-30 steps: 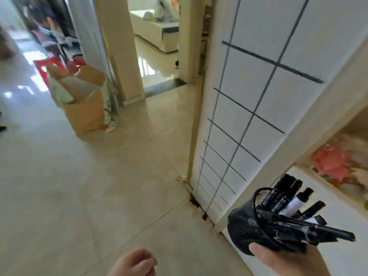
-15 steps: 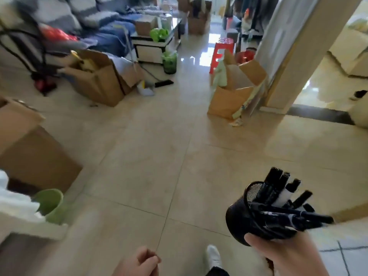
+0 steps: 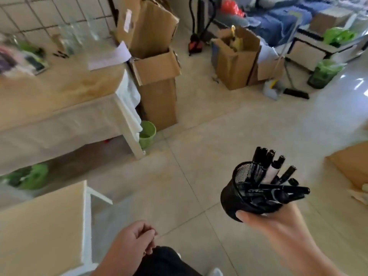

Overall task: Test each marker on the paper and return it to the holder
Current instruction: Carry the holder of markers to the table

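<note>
Beige floor tiles (image 3: 199, 120) fill the middle of the view, with clutter around the edges. At upper left stands a table (image 3: 59, 108) under a pale cloth; its far end is motion-blurred, so the items lying there cannot be identified beyond a white sheet of paper (image 3: 108, 55) near the corner and a few small dark sticks beside it. A green bin (image 3: 147, 134) sits against the table leg, partly covered by hanging cloth. Behind it stand tall cardboard boxes (image 3: 157, 76), and a further open box (image 3: 237, 60) rests near a broom; its contents are unclear. A second wooden surface (image 3: 39, 226) at lower left is cut off by the frame edge.

The right hand (image 3: 264, 218) grips a black mesh holder (image 3: 235, 202) from below, thumb across the near wall, with the holder tilted so its mouth faces right and away. The fingers behind the holder are hidden. Black markers (image 3: 262, 162) project from the mouth, some upright, others lying nearly level across the rim; one has a white barrel. Their exact count cannot be established because they overlap. The holder is carried above the floor, well apart from the table and the paper.

The left hand (image 3: 135, 240) hangs low at centre, fingers loosely curled with nothing visible in them. A dark trouser leg (image 3: 165, 261) shows between the arms.
</note>
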